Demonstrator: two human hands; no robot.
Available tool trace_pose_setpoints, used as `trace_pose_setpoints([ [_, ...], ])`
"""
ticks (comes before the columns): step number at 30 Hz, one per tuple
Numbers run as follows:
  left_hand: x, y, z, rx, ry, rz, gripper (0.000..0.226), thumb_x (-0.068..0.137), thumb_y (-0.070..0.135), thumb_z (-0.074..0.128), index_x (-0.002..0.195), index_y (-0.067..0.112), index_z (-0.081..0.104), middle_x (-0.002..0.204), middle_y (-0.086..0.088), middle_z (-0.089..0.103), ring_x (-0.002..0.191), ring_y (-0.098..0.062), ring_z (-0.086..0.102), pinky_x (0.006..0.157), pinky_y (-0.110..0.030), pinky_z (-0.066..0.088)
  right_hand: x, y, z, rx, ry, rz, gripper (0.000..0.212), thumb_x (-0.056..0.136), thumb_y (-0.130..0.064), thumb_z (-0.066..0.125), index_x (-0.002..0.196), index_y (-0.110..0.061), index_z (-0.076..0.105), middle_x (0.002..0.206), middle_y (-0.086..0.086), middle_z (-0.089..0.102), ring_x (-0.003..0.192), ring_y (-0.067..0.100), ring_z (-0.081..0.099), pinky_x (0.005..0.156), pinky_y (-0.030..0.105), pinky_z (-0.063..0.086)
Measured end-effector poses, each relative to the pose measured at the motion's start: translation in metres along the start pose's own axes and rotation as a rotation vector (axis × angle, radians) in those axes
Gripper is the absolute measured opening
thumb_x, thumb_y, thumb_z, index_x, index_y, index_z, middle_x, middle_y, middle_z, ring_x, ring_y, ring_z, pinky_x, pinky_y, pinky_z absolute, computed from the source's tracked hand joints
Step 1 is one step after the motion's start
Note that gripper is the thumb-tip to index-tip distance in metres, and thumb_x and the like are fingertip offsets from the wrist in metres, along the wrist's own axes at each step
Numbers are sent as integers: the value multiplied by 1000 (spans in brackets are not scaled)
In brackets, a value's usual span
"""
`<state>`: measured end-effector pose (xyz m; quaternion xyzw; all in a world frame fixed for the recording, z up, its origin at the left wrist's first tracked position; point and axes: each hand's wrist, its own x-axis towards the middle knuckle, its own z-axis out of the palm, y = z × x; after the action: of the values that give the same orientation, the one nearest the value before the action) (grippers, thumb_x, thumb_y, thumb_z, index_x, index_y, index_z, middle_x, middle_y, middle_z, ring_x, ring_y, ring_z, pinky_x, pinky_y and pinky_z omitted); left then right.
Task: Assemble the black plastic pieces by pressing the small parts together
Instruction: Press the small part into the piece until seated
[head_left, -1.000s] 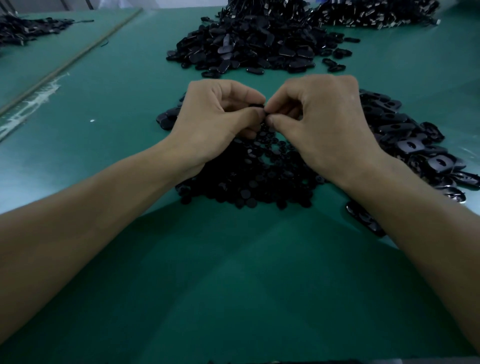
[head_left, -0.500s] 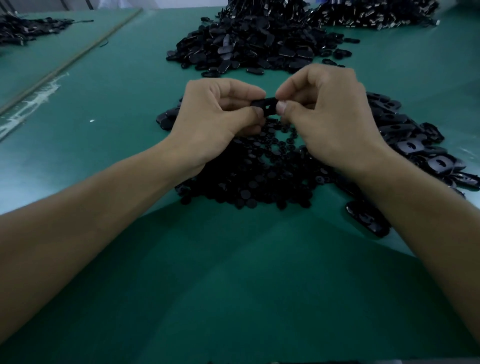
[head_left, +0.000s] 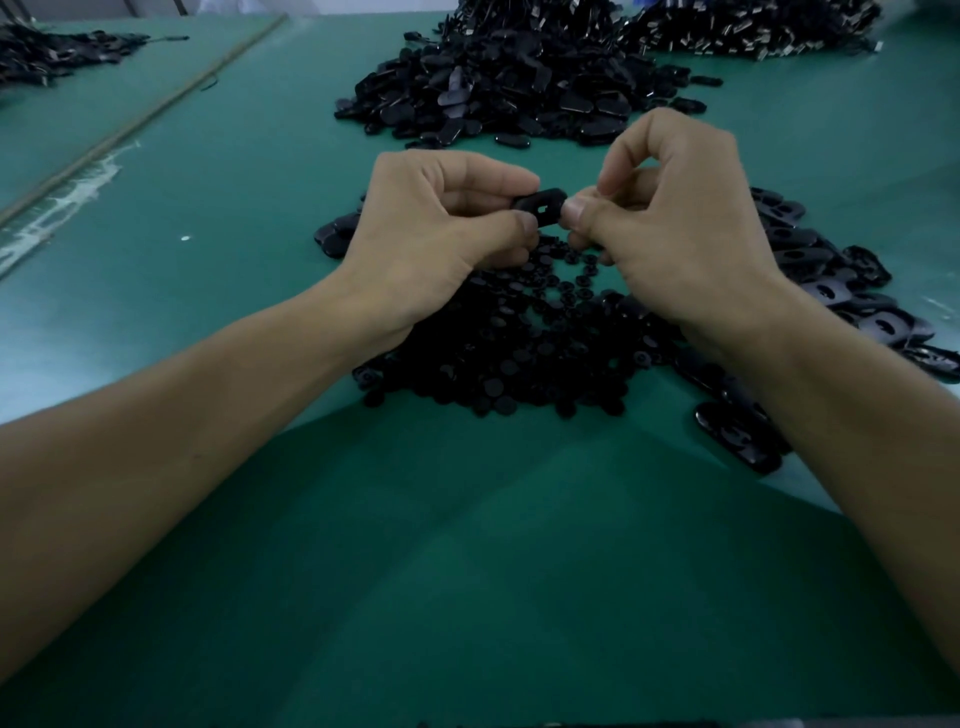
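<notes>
While I watched, left hand (head_left: 436, 234) and right hand (head_left: 685, 234) both pinched the black oval piece (head_left: 540, 205) just above the disc pile (head_left: 498, 358) on green mat (head_left: 467, 545); bigger heaps (head_left: 498, 88) lay beyond it.

Above the heap of small round parts (head_left: 519, 358) on the green tabletop (head_left: 467, 571), two bare hands meet. The left hand (head_left: 441, 234) pinches a black oval piece (head_left: 540, 208) between thumb and fingers (head_left: 483, 182) so that its slot faces the camera, and the right hand (head_left: 685, 228), curled, pinches the piece's other end. Right of the heap lies a spread of slotted plates (head_left: 831, 280). Beyond the heap sits a bigger pile of oval pieces (head_left: 509, 93), with two more dark piles behind it, one far left (head_left: 47, 52) and one far right (head_left: 753, 26).
</notes>
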<state>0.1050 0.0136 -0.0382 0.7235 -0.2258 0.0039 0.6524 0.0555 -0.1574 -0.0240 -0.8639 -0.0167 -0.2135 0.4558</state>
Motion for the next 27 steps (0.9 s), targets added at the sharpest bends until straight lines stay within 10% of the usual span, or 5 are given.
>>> trace_pose_setpoints([
  [27, -1, 1, 1, 21, -18, 27, 21, 83, -2, 76, 91, 17, 74, 74, 1, 76, 73, -17, 74, 72, -24, 59, -5, -8, 6, -164, 75, -93, 38, 91, -14, 69, 73, -29, 40, 83, 1, 64, 69, 12, 56, 54, 10, 39],
])
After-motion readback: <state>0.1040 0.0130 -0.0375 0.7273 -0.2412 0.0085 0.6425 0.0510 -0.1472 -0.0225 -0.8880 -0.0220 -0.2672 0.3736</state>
